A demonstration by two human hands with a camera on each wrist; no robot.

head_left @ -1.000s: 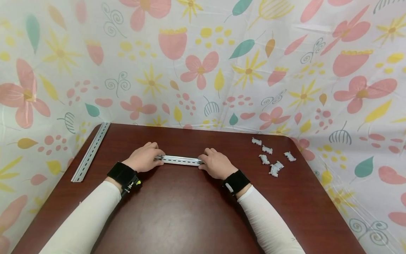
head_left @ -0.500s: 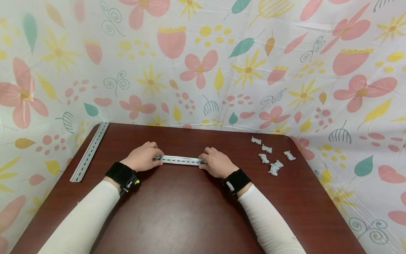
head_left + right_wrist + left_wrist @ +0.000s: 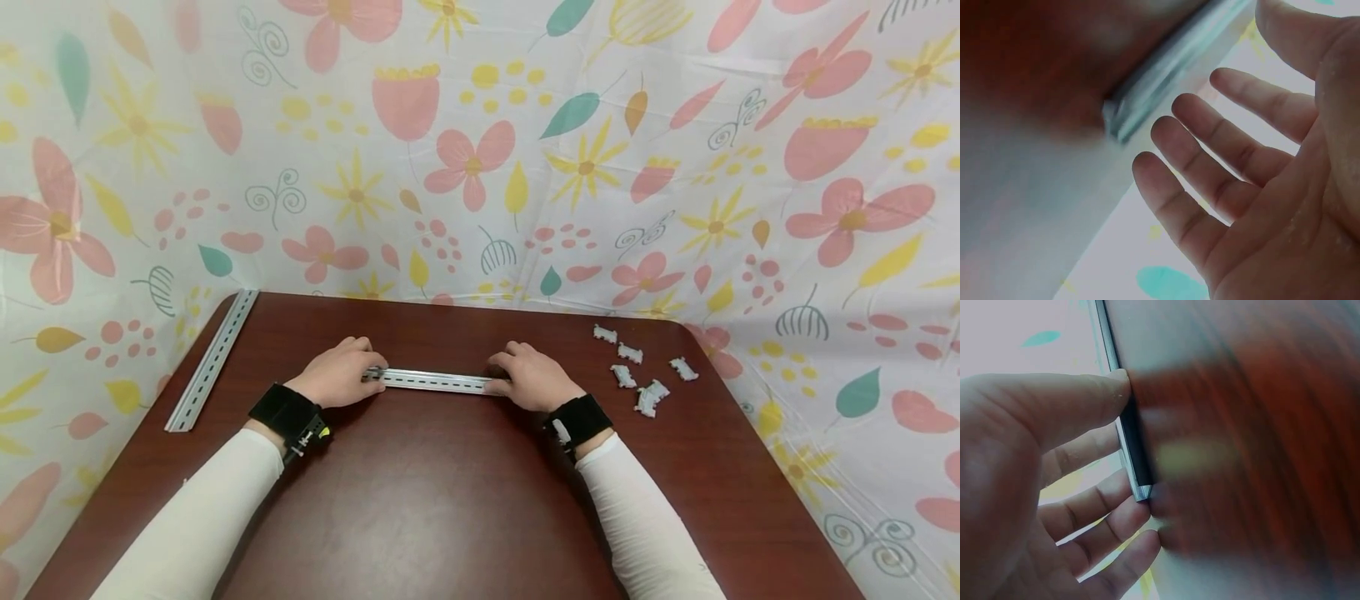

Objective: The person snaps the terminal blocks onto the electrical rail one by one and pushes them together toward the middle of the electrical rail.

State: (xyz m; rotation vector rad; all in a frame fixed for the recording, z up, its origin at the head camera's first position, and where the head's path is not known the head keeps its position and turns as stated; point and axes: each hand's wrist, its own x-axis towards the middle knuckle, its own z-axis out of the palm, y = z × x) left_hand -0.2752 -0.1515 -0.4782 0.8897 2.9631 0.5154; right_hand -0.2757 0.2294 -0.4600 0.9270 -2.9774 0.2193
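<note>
A short slotted DIN rail [image 3: 435, 381] lies crosswise on the dark red-brown table, between the two hands. My left hand [image 3: 335, 372] pinches its left end. In the left wrist view the thumb lies on the near side of the rail [image 3: 1108, 337], with fingers behind it. At the other end, my right hand [image 3: 532, 377] hovers around the rail without gripping it. The right wrist view shows that hand's fingers [image 3: 1194, 119] straight and spread, a small gap away from the blurred rail [image 3: 1166, 75].
A longer slotted rail [image 3: 213, 358] lies along the table's left edge. Several small grey plastic pieces [image 3: 623, 376] are scattered at the back right, two of them touching or overlapping. A flower-print sheet [image 3: 480, 167] hangs behind and beside the table [image 3: 420, 492].
My right hand has released the short rail's right end and moved slightly right, uncovering more of it. The left hand keeps its hold, and the rail looks unmoved.
</note>
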